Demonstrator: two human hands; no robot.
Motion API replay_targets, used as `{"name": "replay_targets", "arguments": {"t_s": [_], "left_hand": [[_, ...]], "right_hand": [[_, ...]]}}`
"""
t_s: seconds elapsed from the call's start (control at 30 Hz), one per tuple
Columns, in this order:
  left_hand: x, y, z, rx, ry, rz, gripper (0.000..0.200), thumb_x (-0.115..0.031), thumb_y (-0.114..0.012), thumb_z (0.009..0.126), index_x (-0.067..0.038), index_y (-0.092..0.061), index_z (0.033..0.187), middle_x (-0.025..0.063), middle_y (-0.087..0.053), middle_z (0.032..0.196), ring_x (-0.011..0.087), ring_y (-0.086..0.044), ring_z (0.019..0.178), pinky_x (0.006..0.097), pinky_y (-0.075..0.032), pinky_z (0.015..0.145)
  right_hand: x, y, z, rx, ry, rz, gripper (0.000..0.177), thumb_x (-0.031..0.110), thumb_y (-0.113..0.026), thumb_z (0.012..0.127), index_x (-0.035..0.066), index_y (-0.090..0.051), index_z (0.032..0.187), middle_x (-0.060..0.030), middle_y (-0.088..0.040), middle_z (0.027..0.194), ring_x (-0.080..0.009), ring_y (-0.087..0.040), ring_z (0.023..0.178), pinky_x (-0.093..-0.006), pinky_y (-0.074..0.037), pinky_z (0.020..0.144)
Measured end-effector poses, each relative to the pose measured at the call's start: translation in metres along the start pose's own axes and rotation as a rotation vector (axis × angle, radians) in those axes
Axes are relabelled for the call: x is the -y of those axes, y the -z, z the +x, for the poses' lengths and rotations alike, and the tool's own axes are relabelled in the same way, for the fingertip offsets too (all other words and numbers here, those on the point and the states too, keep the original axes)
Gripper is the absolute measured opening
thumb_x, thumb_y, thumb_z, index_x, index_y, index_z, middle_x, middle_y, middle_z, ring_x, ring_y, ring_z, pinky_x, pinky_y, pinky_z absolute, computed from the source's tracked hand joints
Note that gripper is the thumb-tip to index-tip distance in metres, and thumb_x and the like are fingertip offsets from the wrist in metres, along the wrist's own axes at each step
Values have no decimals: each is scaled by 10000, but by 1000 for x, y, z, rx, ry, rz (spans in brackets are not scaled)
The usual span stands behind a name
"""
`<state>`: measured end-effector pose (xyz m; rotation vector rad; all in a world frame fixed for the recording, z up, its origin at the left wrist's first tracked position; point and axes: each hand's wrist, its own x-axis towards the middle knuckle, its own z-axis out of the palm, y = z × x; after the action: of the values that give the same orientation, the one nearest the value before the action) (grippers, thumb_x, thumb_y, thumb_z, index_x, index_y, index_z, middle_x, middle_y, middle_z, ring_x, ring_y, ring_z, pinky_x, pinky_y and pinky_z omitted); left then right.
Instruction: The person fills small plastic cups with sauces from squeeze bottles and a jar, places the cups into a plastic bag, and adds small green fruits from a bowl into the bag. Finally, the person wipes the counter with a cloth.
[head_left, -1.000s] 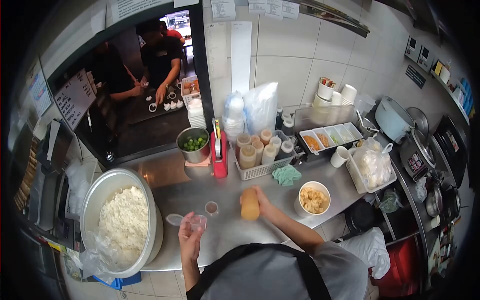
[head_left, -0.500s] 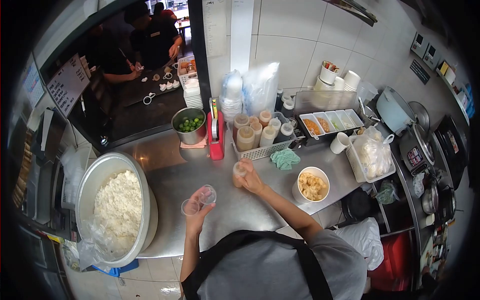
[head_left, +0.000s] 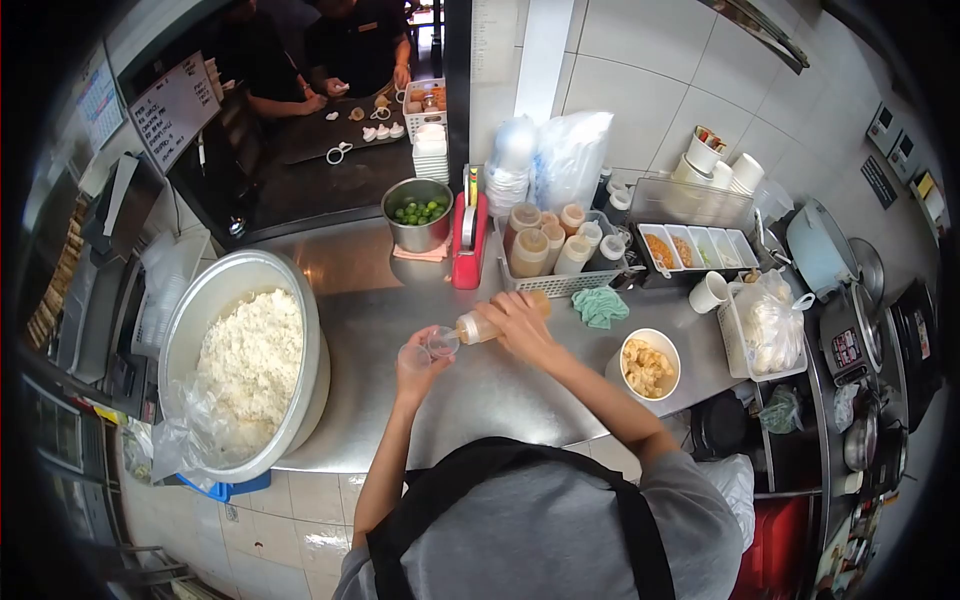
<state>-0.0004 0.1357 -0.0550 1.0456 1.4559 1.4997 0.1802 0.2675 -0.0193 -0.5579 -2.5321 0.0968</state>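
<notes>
My right hand (head_left: 522, 325) is wrapped round a squeeze bottle (head_left: 483, 325) of light brown sauce. The bottle is tipped on its side, its nozzle pointing left at the mouth of a small clear cup (head_left: 442, 342). My left hand (head_left: 424, 374) holds this cup and a second clear cup (head_left: 413, 357) beside it. Whether sauce is flowing is too small to tell. To the right of my hands, a white paper tub (head_left: 670, 383) holds pale brown fried-looking pieces (head_left: 645, 366).
A large tub (head_left: 316, 370) of rice stands left. Behind my hands are a steel pot (head_left: 420, 232) of green fruits, a red tape dispenser (head_left: 468, 260), a bottle basket (head_left: 560, 287), a green cloth (head_left: 600, 307) and a topping tray (head_left: 700, 250). Two people work beyond the opening.
The bottle has gone from upright to tipped, and my right hand has brought it left to the cups. My left hand has moved slightly up and right. The camera view has shifted.
</notes>
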Motion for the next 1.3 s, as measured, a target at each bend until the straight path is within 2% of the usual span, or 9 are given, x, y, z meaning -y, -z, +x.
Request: {"name": "replay_targets", "arguments": {"t_s": [0.13,0.27,0.4,0.93,1.3], "left_hand": [[1,-3,0,10,-4,3,545,77,-676,704,47,-457,1203,102,-573,1094,179,-621,923,270,-512,787],[1,-7,0,-20,-35,-88,538,36,-712,692,53,-480,1177,86,-609,1014,132,-623,876,245,-505,761],[-4,-9,0,-23,-31,-81,542,37,-718,693,54,-478,1178,84,-607,1021,125,-608,888,241,-498,778],[-4,-12,2,-29,-9,-190,537,44,-717,699,49,-475,1177,74,-592,1045,122,-591,913,236,-487,804],[0,-14,3,-23,-16,-208,522,29,-720,709,36,-481,1174,66,-595,1033,119,-590,911,236,-481,804]], "right_hand": [[4,18,21,-85,214,-267,308,107,-573,712,131,-601,1018,-35,-504,886,-190,-499,918,-370,-355,865],[10,35,36,-43,322,-386,268,142,-573,716,141,-599,983,-17,-512,895,-171,-499,924,-360,-356,859],[10,41,45,-32,376,-416,245,149,-573,716,136,-605,959,-9,-514,895,-159,-501,927,-343,-358,848],[10,49,50,-31,397,-419,243,144,-578,716,132,-617,956,-9,-518,899,-155,-499,913,-321,-364,829],[8,46,46,-47,352,-405,222,138,-570,723,131,-627,938,-13,-506,877,-166,-497,908,-365,-357,869]]}}
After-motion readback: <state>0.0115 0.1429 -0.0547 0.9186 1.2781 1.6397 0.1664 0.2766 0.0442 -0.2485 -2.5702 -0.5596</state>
